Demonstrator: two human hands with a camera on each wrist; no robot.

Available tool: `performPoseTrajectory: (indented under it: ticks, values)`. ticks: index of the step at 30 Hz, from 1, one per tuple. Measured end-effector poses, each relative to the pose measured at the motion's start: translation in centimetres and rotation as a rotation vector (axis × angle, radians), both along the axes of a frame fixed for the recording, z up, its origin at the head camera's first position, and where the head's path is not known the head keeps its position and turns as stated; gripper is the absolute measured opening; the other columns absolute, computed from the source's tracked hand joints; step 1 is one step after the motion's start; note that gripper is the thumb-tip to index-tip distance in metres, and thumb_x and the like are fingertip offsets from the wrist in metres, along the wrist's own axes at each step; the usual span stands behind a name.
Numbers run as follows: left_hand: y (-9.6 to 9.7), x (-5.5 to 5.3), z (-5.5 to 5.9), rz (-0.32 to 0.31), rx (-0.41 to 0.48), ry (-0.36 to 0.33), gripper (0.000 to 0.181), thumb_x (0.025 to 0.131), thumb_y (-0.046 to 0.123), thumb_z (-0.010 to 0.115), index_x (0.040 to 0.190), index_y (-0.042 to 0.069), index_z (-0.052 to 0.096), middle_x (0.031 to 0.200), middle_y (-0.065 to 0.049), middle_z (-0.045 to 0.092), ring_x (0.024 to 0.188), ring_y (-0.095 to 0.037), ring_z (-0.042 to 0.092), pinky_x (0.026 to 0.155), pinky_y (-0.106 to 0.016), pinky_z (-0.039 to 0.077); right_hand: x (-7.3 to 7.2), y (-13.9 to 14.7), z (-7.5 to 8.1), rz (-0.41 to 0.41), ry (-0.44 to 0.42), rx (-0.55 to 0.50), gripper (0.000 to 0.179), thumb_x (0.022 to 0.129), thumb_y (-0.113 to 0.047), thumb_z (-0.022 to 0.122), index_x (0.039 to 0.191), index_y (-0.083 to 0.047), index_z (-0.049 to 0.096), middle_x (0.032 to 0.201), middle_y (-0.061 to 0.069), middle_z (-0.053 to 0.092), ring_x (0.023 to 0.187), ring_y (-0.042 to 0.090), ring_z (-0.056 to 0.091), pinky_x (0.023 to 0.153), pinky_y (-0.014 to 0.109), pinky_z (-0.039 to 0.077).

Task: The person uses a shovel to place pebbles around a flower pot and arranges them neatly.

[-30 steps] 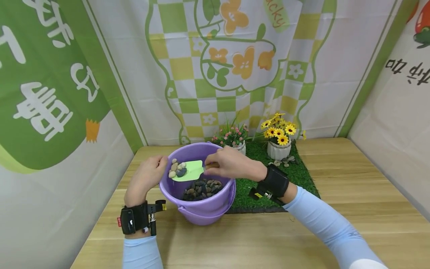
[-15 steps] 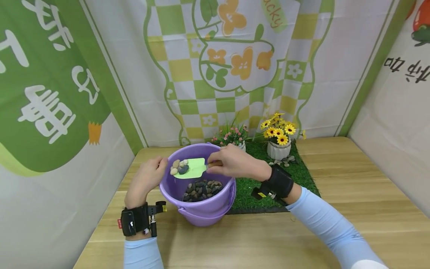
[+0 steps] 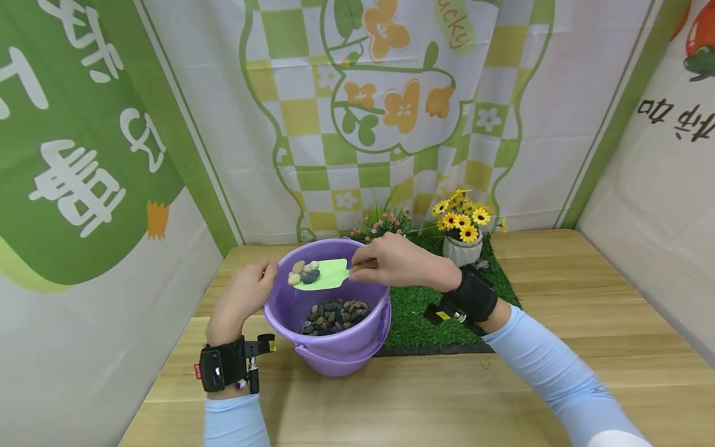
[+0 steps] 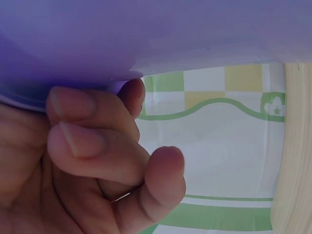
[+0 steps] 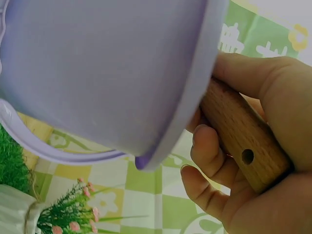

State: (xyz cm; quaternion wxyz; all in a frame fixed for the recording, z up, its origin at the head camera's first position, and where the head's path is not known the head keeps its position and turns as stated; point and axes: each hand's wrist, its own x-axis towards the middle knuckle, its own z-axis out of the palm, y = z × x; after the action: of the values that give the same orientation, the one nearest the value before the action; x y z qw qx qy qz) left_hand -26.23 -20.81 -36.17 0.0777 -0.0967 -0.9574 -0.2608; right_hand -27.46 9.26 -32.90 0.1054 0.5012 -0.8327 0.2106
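A purple bucket (image 3: 342, 347) stands on the table with several dark and brown pebbles (image 3: 335, 316) at its bottom. My left hand (image 3: 241, 301) grips the bucket's left rim; in the left wrist view its curled fingers (image 4: 92, 141) lie against the outside, just under the rim. A garden trowel (image 3: 333, 273) with a light green blade is held over the bucket by my right hand (image 3: 406, 262). Several pale stones and one dark stone (image 3: 310, 277) rest near the blade's left end. In the right wrist view, thumb and fingers wrap the trowel's wooden handle (image 5: 246, 139).
Behind and right of the bucket lies a green turf mat (image 3: 416, 320). On it stand a white pot of yellow flowers (image 3: 462, 248) and pink flowers (image 3: 385, 225), partly behind my right hand. Small stones (image 3: 481, 266) lie by the white pot. The bucket's handle (image 3: 343, 359) hangs down in front.
My right hand has carried the trowel and its stones a little to the right and farther away over the bucket. The left hand stays on the rim.
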Motion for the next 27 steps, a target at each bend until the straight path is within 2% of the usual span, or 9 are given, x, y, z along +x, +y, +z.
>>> performPoseTrajectory:
  ticks: [7,12,21,27]
  values:
    - [-0.1,-0.1,0.0,-0.009,-0.004,-0.011,0.051,0.104,0.04,0.026,0.106,0.004,0.063,0.085,-0.008,0.063,0.076,-0.021,0.059,0.065,-0.036,0.046,0.0,1.1,0.7,-0.031,-0.011,-0.009,0.022,0.092,-0.029,0.061,0.105,-0.014,0.071,0.081,-0.012,0.063,0.065,-0.002,0.051,0.062,0.02,0.042]
    - [-0.1,-0.2,-0.1,-0.015,-0.012,-0.005,0.05,0.104,0.039,0.026,0.103,0.005,0.063,0.083,-0.007,0.061,0.075,-0.021,0.058,0.065,-0.036,0.045,0.1,1.7,1.0,-0.037,-0.003,-0.007,0.021,0.092,-0.031,0.061,0.104,-0.016,0.07,0.087,-0.011,0.064,0.072,-0.005,0.055,0.067,0.018,0.045]
    - [-0.3,-0.4,-0.2,-0.024,-0.013,0.009,0.049,0.104,0.039,0.026,0.099,0.006,0.062,0.084,-0.007,0.061,0.078,-0.023,0.057,0.066,-0.038,0.044,-0.1,3.2,1.7,-0.075,0.013,-0.001,0.023,0.093,-0.031,0.06,0.106,-0.015,0.07,0.084,-0.011,0.063,0.064,-0.001,0.051,0.062,0.024,0.042]
    - [-0.4,-0.6,-0.2,-0.035,-0.006,0.013,0.047,0.104,0.038,0.026,0.093,0.007,0.06,0.082,-0.007,0.06,0.076,-0.022,0.057,0.066,-0.037,0.044,0.0,4.6,2.7,-0.148,-0.011,-0.039,0.022,0.093,-0.029,0.061,0.105,-0.015,0.071,0.087,-0.01,0.064,0.063,0.001,0.051,0.061,0.025,0.043]
